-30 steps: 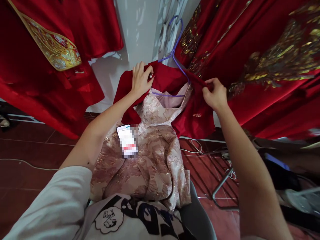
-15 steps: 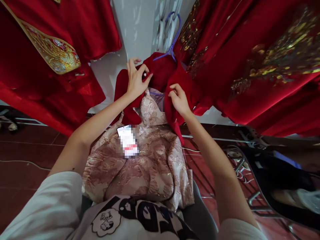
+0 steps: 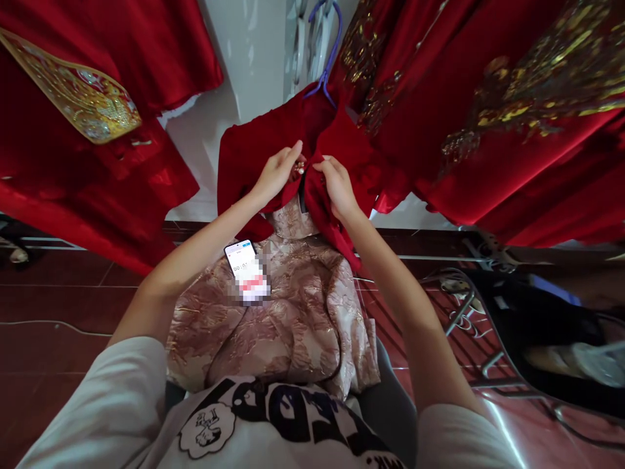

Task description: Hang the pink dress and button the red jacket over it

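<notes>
Phone (image 3: 247, 268) on floral dress (image 3: 293, 326).

from my remote seat i am holding the left hand (image 3: 279, 172) and the right hand (image 3: 338, 185) close together, a narrow gap lying between them. the left is angling inward, one digit pointing up. the right is facing it, fingers bending into a pinch. behind each hand, a forearm is slanting outward.

Dim overall; phone screen (image 3: 248, 268) bright, partly pixelated. Sheen on right red fabric (image 3: 488, 189), glare streak on near-right floor (image 3: 505, 426). Edges stretched.
</notes>
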{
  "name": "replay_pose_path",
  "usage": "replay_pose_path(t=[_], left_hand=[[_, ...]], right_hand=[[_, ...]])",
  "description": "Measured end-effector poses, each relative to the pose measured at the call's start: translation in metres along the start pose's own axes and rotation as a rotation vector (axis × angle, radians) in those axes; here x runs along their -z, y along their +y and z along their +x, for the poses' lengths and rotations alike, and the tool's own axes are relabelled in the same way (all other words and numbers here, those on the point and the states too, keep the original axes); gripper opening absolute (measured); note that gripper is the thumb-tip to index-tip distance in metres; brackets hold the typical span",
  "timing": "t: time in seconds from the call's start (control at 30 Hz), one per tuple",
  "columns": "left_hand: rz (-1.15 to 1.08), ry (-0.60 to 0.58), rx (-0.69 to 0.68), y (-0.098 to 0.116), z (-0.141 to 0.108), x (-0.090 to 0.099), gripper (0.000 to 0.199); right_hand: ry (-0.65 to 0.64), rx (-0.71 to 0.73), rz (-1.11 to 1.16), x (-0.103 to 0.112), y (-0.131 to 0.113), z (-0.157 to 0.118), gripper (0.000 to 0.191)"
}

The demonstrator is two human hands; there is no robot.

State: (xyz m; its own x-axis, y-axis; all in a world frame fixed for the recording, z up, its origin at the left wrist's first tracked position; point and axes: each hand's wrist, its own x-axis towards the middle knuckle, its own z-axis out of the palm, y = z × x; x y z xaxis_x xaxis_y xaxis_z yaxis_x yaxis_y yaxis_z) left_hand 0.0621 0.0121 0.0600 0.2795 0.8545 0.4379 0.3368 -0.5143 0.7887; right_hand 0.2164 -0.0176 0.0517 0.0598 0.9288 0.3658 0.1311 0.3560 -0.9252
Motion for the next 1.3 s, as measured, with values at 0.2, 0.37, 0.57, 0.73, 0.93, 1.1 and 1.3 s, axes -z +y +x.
replay_pose_path(t=[0.2,0.37,0.57,0.73,0.93,1.1,1.3], left_hand=[[-0.153,0.013,-0.033,-0.014,-0.009,0.010,0.025],[-0.211,0.051,-0.068,-0.020,-0.010,0.005,0.012],[-0.222,0.100,-0.035,-0.025,-0.010,-0.003,0.021],[-0.293,0.077,0.065,-0.016,-0.014,0.002,0.005],[-0.136,0.049,0.035,-0.018,-0.018,-0.004,0.012],[0.251,0.077,-0.186,-0.021,-0.031,-0.008,0.035],[0.761,-0.101,-0.389,-0.011,-0.020,-0.009,0.035]], right_hand=[[-0.129,0.088,0.081,0.017,0.018,0.006,0.058],[-0.109,0.202,0.106,0.016,0.021,0.003,0.057],[-0.019,0.259,0.018,0.007,0.017,-0.003,0.047],[-0.053,0.252,-0.014,0.009,0.017,-0.007,0.049],[-0.026,0.170,0.058,0.019,0.028,-0.009,0.048],[0.037,0.107,0.070,0.032,0.041,-0.013,0.043],[0.067,0.132,0.013,0.046,0.039,-0.013,0.037]])
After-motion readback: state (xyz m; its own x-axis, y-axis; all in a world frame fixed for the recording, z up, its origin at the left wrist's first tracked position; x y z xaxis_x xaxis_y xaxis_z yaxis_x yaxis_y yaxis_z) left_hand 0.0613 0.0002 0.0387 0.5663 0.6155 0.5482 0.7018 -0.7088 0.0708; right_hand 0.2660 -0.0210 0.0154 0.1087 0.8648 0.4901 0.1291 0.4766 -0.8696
